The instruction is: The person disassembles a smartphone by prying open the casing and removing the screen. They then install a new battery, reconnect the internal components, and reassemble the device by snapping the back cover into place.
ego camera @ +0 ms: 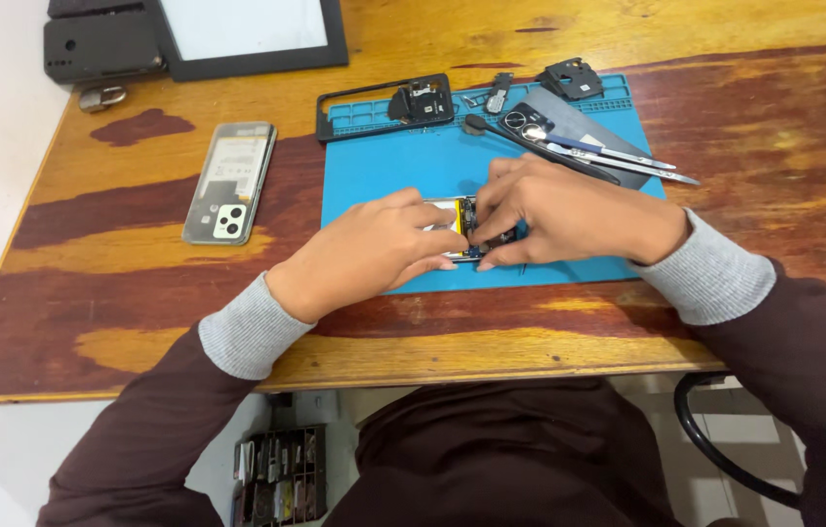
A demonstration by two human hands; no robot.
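Head view is looking down on a person working over an opened phone (459, 230) lying flat on a blue mat (374, 166) in the middle of the wooden table (530, 332). The mat is likely keeping the small parts from sliding on the wood, and the phone is sitting near its front edge, close to the body, where both hands can reach it.

The left hand (374, 249) is lying over the phone's left part, fingers curled down and closed around its edge, apparently pinning it still. The right hand (554, 215) is arching over the right end, fingertips pinched together on the exposed insides; whether it is gripping some tiny part I cannot tell. Both wrists are resting low, grey cuffs (247, 327) near the table's edge, forearms angling inward.

Tweezers (618, 161) and a dark frame (383, 102) are waiting along the mat's far side. A phone back cover (229, 182) is lying well apart on bare wood to the left.
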